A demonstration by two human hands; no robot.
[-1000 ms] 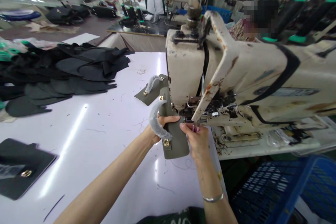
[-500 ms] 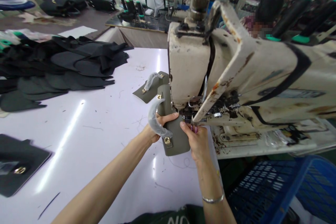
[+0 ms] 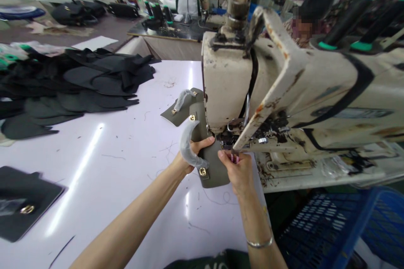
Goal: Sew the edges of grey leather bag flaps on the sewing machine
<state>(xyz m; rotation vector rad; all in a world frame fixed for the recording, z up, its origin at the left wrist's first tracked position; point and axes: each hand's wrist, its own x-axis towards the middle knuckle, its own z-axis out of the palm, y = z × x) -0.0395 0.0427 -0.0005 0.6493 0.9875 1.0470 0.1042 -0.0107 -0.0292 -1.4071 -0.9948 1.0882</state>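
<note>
An olive-grey bag flap (image 3: 215,176) lies under the head of the sewing machine (image 3: 233,80). It bears gold fittings and a curved handle (image 3: 186,143) wrapped in clear film. My left hand (image 3: 192,151) grips the flap from its left, thumb on top near the presser foot, fingers partly hidden by the handle. On the right edge, my right hand (image 3: 239,170) pinches the flap with bent fingers; something pink shows among them, too small to make out. The needle area is mostly covered by the machine head. Just behind lies a second bag flap (image 3: 184,107) with a wrapped handle.
Black cut pieces (image 3: 78,80) are heaped at the back left. Another dark flap (image 3: 25,222) lies at the left edge of the white table (image 3: 120,185). A blue plastic crate (image 3: 334,227) stands at lower right. Other people sit behind the machine.
My right hand has slid slightly down and right along the flap's edge, its fingers more bent. My left hand keeps its hold. The view has shifted a little.
</note>
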